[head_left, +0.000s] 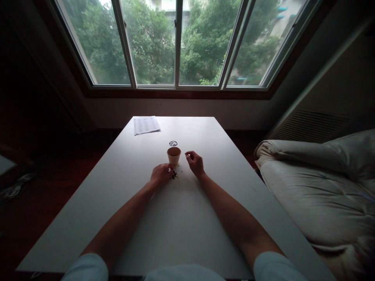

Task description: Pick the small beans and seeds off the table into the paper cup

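A small brown paper cup (174, 155) stands upright on the white table (123, 203), a little beyond my hands. My left hand (160, 174) rests on the table just left of a little pile of small dark and pale bits (175, 174), fingers curled and pinching at them. My right hand (195, 163) hovers right of the cup with thumb and forefinger pinched together; whatever sits between them is too small to make out. A small round dark object (173, 143) lies just behind the cup.
A sheet of printed paper (146, 125) lies at the table's far left corner. A pale padded cushion or mattress (319, 187) sits to the right of the table. A wide window (178, 43) faces trees. The floor on the left is dark.
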{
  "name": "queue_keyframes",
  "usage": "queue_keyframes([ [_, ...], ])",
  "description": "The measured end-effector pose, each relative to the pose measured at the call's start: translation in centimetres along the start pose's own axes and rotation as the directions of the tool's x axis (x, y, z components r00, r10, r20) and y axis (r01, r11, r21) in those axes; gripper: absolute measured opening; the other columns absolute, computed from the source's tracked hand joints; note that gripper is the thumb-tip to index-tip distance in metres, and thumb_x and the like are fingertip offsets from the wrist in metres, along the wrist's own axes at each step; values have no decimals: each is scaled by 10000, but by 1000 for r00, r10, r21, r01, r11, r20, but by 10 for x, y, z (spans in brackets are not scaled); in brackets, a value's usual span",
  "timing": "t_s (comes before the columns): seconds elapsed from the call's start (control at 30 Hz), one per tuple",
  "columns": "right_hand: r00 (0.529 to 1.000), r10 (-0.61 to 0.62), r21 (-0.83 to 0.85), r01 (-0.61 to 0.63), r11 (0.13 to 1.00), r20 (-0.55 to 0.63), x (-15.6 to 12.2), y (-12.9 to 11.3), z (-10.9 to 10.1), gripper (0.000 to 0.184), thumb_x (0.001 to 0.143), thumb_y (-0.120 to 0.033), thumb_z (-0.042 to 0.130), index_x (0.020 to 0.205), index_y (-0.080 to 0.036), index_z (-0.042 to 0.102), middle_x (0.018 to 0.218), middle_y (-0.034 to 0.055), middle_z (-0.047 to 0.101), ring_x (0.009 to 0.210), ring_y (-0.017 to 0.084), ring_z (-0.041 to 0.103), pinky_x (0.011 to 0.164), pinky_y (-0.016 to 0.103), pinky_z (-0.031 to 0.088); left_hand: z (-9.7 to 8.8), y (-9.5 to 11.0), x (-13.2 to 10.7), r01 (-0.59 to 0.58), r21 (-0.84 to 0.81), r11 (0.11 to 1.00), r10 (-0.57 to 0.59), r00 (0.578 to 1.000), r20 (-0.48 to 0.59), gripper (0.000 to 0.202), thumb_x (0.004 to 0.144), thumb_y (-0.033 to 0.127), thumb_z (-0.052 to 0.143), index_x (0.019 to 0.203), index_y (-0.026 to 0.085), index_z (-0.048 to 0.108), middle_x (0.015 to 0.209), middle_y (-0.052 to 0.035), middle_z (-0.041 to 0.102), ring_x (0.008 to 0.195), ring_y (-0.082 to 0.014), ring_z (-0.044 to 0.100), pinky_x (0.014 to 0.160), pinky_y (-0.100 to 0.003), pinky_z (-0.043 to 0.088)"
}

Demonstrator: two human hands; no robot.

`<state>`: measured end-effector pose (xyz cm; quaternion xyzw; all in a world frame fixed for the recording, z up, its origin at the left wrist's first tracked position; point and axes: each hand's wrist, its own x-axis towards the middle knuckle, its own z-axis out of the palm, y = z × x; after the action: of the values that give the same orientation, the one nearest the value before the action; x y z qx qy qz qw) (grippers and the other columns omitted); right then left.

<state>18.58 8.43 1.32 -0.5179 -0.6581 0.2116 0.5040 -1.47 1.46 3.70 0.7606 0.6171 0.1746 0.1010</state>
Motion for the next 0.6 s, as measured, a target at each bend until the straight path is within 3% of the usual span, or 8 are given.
queue_keyframes([
  [0.23, 1000, 4, -15, -4, 1000, 15, -1, 0, 0, 354, 873, -447, 496, 918, -165, 705, 585, -25, 482, 546, 129, 410, 563, 241, 339, 6, -1, 1, 57, 21, 998, -57, 998, -4, 194, 858, 322, 596, 1000, 266, 716, 955, -49, 735, 866, -209, 657, 749, -277, 436],
  [0.4, 1000, 8, -11, -8, 1000, 15, -1, 1, 0, 354, 865, -451, 503, 909, -166, 707, 575, -26, 475, 539, 128, 401, 559, 241, 337, 5, -3, 2, 36, 24, 999, -35, 999, -14, 184, 876, 301, 570, 992, 260, 706, 951, -48, 732, 864, -209, 659, 730, -270, 425],
  [0.6, 1000, -4, -17, 4, 1000, 29, -1, 4, 2, 348, 867, -442, 502, 913, -167, 710, 572, -29, 467, 534, 127, 396, 557, 241, 333, 0, 2, 2, 31, 3, 1000, -31, 993, -114, 212, 935, 283, 498, 1012, 249, 692, 971, -53, 727, 851, -193, 653, 710, -260, 414],
])
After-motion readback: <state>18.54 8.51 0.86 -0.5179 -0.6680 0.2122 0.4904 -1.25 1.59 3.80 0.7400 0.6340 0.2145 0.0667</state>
